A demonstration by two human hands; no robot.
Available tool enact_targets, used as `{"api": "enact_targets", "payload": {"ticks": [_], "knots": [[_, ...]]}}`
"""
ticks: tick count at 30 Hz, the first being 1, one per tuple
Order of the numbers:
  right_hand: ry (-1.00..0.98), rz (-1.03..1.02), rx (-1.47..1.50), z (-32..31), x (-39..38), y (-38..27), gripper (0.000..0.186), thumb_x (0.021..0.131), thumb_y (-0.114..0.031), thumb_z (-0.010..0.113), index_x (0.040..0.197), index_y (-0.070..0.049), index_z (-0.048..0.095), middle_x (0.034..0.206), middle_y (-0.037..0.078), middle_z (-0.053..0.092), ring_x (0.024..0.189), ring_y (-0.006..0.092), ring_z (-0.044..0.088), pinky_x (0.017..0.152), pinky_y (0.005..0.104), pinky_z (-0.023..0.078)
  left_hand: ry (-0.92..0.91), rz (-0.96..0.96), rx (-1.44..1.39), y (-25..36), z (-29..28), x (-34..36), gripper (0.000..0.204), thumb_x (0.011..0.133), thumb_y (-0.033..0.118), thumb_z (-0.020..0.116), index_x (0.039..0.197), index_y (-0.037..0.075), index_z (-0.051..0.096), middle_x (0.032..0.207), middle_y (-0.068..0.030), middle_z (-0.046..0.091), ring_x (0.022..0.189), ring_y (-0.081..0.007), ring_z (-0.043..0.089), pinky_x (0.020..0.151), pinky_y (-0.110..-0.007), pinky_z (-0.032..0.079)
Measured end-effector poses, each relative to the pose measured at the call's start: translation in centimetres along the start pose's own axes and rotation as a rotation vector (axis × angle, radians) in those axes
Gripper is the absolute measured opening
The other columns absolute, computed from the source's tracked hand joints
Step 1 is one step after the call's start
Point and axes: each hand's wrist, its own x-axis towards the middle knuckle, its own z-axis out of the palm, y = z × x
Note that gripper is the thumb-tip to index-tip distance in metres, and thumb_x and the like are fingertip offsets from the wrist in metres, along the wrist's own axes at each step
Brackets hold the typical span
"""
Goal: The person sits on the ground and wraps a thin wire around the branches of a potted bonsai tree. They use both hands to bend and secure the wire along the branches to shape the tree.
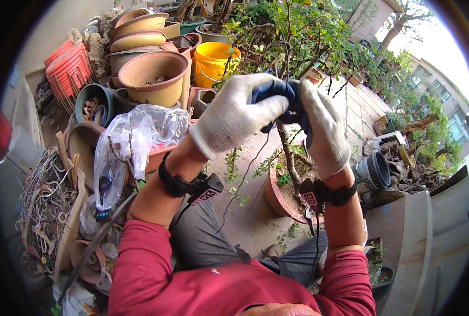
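Observation:
Gloved in white with dark palms, both hands are raised close together in front of a small potted tree (289, 152). My left hand (245, 108) is closed, its fingers and thumb curled together round a thin dark wire (241, 181). Part of that wire dangles below the hand in a loose curve; a dark strand also rises above the hands among the branches. My right hand (326, 124) is closed at the upper stem, fingertips meeting the left hand's. What its fingers grip is hidden. A terracotta-coloured pot (277, 192) holds the tree between my knees.
Stacked plant pots (139, 42) and a yellow bucket (216, 60) stand at the far left. A clear plastic bag (139, 129) and a heap of tangled wire (45, 205) lie nearer on the left. To the right, a dark bucket (372, 171) lies tipped beside driftwood-like roots.

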Motion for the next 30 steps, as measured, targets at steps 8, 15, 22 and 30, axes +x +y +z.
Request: {"api": "enact_targets", "payload": {"ticks": [8,15,22,30], "knots": [[-0.008,0.053,-0.271,1.1,4.0,-1.1,0.022,0.094,-0.013,0.065,0.105,0.004,0.073,0.086,0.003,0.072,0.077,0.0097,0.064,0.072,0.0274,0.054,0.121,0.166,0.375,-0.5,1.1,-1.1,0.017,0.097,0.013,0.066,0.102,-0.002,0.071,0.073,-0.0054,0.069,0.064,-0.0085,0.062,0.06,-0.028,0.051],[-0.054,0.174,-0.453,-0.4,3.3,-3.6,0.038,0.102,-0.015,0.061,0.135,0.005,0.061,0.078,0.006,0.071,0.063,0.0081,0.065,0.056,0.0225,0.052,0.546,0.376,0.523,-3.6,-1.7,3.7,0.03,0.097,0.014,0.059,0.119,-0.005,0.066,0.102,-0.021,0.073,0.093,-0.0302,0.072,0.084,-0.037,0.055],[-0.063,0.247,-0.492,-0.4,3.5,-4.6,0.039,0.106,-0.02,0.059,0.138,0.001,0.06,0.076,-0.003,0.061,0.063,0.004,0.058,0.053,0.0206,0.046,0.535,0.298,0.481,-5.9,-1.6,8.1,0.034,0.097,0.017,0.055,0.122,-0.005,0.065,0.106,-0.0293,0.07,0.102,-0.0443,0.068,0.09,-0.047,0.054],[-0.183,0.27,-0.606,-1.3,4.9,-6.2,0.035,0.105,-0.018,0.061,0.133,0.002,0.064,0.074,-0.003,0.059,0.06,0.0026,0.052,0.051,0.0214,0.042,0.447,0.241,0.534,-6.2,-2.1,11.4,0.021,0.095,0.017,0.059,0.106,0.001,0.069,0.096,-0.0238,0.071,0.094,-0.0429,0.068,0.083,-0.047,0.054]]}}
